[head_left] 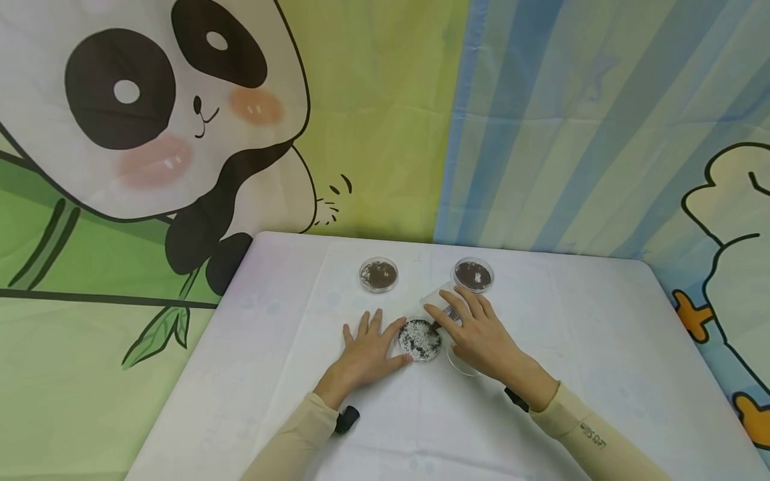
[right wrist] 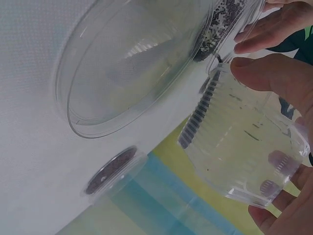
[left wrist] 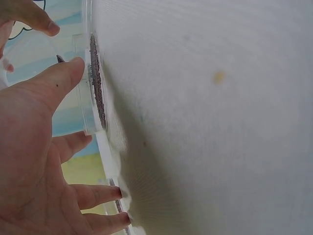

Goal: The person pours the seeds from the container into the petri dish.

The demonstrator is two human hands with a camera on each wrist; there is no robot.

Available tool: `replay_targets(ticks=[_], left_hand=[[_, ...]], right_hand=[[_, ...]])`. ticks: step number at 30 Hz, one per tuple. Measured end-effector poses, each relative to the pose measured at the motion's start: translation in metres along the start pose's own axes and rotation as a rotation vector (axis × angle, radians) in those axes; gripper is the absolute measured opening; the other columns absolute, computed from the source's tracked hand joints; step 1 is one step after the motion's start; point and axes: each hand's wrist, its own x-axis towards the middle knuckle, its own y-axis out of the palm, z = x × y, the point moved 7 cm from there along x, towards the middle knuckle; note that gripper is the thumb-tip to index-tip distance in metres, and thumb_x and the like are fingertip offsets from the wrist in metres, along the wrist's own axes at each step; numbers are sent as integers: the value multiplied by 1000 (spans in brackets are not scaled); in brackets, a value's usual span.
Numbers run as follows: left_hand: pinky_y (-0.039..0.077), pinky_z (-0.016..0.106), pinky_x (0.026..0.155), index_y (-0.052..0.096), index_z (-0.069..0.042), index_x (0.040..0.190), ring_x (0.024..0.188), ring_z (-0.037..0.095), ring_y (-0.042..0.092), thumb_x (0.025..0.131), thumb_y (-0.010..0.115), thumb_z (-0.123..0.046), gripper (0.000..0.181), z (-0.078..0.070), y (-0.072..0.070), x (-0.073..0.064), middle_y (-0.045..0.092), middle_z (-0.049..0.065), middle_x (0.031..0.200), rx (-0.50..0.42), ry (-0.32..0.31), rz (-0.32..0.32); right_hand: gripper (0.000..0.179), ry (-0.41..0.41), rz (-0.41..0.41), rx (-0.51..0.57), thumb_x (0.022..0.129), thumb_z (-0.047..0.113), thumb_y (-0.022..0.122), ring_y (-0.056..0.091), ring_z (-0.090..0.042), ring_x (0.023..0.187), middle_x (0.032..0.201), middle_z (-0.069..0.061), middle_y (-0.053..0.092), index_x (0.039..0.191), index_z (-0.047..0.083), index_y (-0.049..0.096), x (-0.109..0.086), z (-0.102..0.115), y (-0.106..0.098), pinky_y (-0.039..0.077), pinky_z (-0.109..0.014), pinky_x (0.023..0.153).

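A round clear petri dish (head_left: 420, 341) with dark granules sprinkled with white bits lies near the middle of the table. My left hand (head_left: 367, 354) spans its left side, thumb and index finger against the rim. The other left fingers are spread, their tips on the table. Above the dish's right edge, my right hand (head_left: 481, 331) grips a clear plastic piece with a ribbed edge (right wrist: 234, 137) between thumb and fingers. Dark material shows along the ribs, and one dark end points at the dish. A clear round lid (right wrist: 122, 73) lies partly beneath the right hand.
Two more petri dishes with dark contents, one at the back left (head_left: 379, 275) and one at the back right (head_left: 472, 275), sit on the white-covered table (head_left: 577, 361). A printed cartoon curtain (head_left: 373, 120) hangs behind the table.
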Motion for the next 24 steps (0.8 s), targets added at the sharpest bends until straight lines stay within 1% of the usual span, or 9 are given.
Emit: replay_targets(ticks=[8,14,24], left_hand=[[9,79,104,35,-31,157,146,50,13,91,60,-64,78,-1,-3,0,20,27,160,-3,5,-9],[9,80,104,35,-31,157,146,50,13,91,60,-64,78,-1,-3,1,21,27,160,-6,6,-7],[8,80,103,34,-32,157,146,50,12,91,59,-65,79,2,2,1,19,26,161,-5,4,7]], right_hand=[[98,-8,12,28,65,16,91,36,-46,137,147,-21,41,151,19,44,1,2,-1,36,-61,104],[96,-12,-4,19,66,16,90,37,-46,136,146,-21,43,150,19,45,1,3,-3,38,-61,102],[90,-19,-26,-9,67,12,83,39,-46,135,145,-21,44,149,19,46,1,5,-1,41,-59,100]])
